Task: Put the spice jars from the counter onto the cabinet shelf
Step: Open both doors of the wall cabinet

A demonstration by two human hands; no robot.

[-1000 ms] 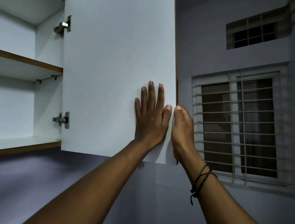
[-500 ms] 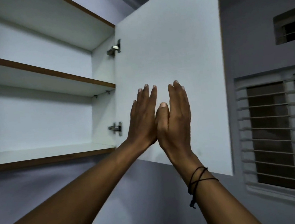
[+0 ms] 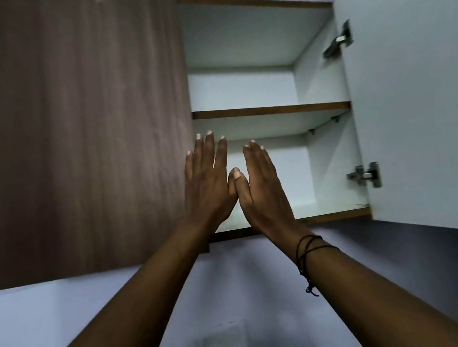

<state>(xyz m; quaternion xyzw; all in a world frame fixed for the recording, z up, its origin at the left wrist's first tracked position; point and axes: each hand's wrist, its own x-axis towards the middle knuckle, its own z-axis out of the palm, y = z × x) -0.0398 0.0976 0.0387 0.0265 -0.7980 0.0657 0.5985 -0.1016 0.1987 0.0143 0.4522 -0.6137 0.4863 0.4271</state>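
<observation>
While the spice jars sit out of view, likely small, rigid and best gripped round the body, the left hand (image 3: 206, 188) and right hand (image 3: 262, 189) are raised flat and empty before two bare cabinet shelves (image 3: 270, 110), one door (image 3: 416, 88) open
</observation>
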